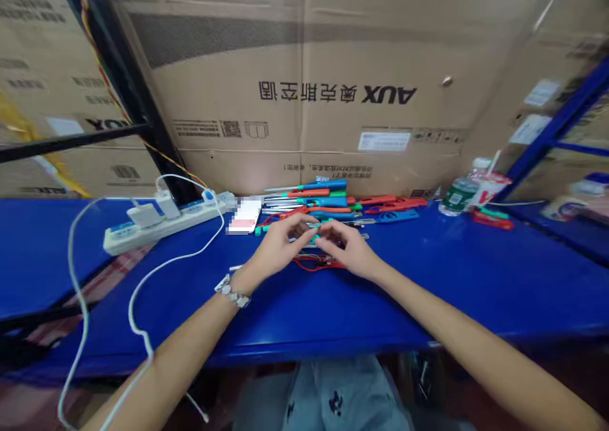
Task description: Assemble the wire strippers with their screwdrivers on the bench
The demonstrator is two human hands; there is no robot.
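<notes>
Forearms end in left hand and right hand, fingers curled at teal piece, grip unclear.

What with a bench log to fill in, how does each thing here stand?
left hand: fingers bent, grip unclear
right hand: fingers bent, grip unclear
tools: lying bunched together
power strip: plugs in it
phone: flat, screen lit
cables: slack
bottle: upright, capped
box: printing upside down
wristband: worn

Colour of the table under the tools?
The table is deep blue, with a slight sheen; it shows best in the head view.
</notes>
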